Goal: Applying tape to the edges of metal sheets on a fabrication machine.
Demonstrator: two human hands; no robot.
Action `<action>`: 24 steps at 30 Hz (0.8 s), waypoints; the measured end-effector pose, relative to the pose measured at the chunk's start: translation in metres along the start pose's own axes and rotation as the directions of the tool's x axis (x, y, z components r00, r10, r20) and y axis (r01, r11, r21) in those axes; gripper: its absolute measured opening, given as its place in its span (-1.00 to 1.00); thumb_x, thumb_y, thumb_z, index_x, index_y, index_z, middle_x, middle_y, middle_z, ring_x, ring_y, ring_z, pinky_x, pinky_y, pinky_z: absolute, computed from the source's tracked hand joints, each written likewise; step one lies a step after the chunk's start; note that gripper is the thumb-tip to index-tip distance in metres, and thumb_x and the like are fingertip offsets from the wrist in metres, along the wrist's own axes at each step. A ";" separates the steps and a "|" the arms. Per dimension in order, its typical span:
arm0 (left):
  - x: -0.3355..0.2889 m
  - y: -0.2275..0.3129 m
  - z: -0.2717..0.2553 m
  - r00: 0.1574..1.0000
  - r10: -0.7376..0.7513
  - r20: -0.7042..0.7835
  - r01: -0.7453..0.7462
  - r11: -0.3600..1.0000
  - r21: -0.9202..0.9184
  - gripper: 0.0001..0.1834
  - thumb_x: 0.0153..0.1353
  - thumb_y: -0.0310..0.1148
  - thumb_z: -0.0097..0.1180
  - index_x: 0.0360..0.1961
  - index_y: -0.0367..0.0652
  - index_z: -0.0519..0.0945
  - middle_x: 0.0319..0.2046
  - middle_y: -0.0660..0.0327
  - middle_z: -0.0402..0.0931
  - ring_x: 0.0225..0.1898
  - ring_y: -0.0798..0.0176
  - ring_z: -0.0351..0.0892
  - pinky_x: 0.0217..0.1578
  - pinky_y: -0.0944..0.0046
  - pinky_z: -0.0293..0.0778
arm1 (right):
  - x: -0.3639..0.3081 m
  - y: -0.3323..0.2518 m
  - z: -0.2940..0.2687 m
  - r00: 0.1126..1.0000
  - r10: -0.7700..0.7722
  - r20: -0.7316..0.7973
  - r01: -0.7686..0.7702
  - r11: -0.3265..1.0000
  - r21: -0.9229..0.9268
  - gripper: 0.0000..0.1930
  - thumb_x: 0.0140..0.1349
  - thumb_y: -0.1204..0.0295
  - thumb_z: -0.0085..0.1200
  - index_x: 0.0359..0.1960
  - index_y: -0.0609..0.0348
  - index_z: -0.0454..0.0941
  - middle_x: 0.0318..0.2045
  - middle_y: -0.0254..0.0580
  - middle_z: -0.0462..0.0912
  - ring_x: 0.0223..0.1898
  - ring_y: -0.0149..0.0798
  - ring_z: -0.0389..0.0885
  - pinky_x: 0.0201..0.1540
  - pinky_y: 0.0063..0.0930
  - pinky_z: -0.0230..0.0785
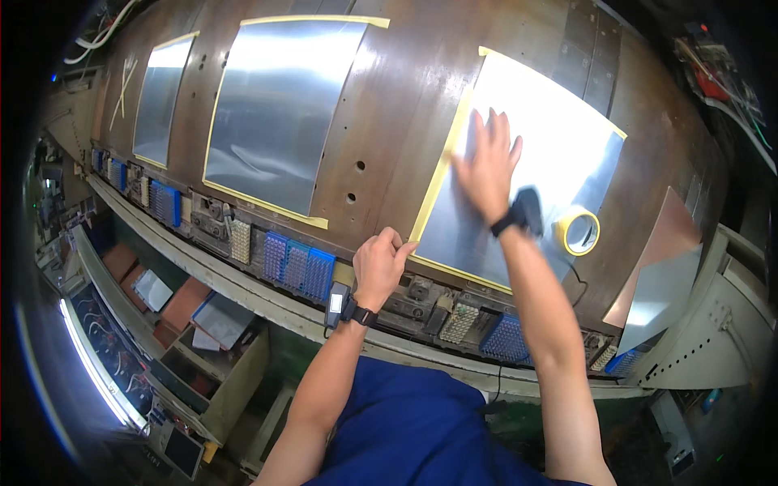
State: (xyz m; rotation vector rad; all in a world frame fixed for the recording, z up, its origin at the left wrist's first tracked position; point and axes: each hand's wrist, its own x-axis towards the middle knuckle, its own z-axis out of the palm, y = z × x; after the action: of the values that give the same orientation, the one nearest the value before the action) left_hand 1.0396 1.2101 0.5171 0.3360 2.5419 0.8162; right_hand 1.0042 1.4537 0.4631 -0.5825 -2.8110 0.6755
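Rectangular silver metal sheet [559, 162], rightmost of three taped ones, lies flat on a brown metal bed [389, 154] in front of the person; strong glare over its upper part. Yellow tape strip [437, 186] runs along its left edge; more yellow tape at the top and bottom edges.

Right hand [489, 174]: fingers spread, palm down over the sheet, beside the left strip; slightly blurred. Left hand [377, 263]: fingers curled, thumb at the strip's lower end; whether it pinches the tape cannot be determined. Dark strapped device on each wrist.

Yellow tape roll [561, 234] at the sheet's right edge. Further left, middle sheet [275, 105] and narrow-looking sheet [168, 101], both yellow-edged. Blue studded blocks [300, 263] along the bed's near side. Far right: copper-toned sheet [666, 231], overlapping a silvery one.
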 end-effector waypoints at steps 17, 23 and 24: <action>0.076 0.029 0.024 0.764 0.633 -0.129 -0.618 0.774 0.136 -0.87 0.18 -0.62 0.13 -0.26 -0.24 0.63 -0.32 0.07 0.55 -0.21 -0.08 0.54 -0.19 0.01 0.51 | -0.188 0.125 -0.170 0.960 0.276 0.038 -0.249 0.911 -0.329 -0.63 0.28 0.63 0.10 0.12 0.12 0.60 0.45 0.05 0.33 0.58 0.16 0.09 0.55 0.31 -0.08; 0.202 0.077 0.046 0.676 0.703 -0.222 -0.672 0.711 0.206 -0.86 0.15 -0.61 0.13 -0.26 -0.25 0.63 -0.33 0.00 0.53 -0.20 -0.15 0.52 -0.15 -0.07 0.49 | -0.265 0.110 -0.212 0.923 0.384 -0.032 -0.384 0.923 -0.007 -0.87 0.36 0.58 0.10 -0.09 0.20 0.56 0.31 -0.01 0.53 0.45 0.19 0.33 0.52 0.22 0.00; 0.218 0.085 0.049 0.676 0.704 -0.216 -0.673 0.710 0.208 -0.87 0.16 -0.60 0.15 -0.25 -0.25 0.64 -0.29 -0.01 0.57 -0.17 -0.15 0.54 -0.13 -0.06 0.50 | -0.289 0.104 -0.222 0.879 0.475 -0.041 -0.467 0.875 0.128 -0.88 0.38 0.58 0.09 -0.09 0.23 0.55 0.24 -0.01 0.59 0.39 0.20 0.40 0.52 0.19 0.02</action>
State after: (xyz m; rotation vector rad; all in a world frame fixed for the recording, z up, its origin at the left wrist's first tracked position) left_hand 0.8809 1.3789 0.4584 1.3866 2.7258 1.0357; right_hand 1.3601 1.5056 0.5823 -1.2658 -2.5501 0.8698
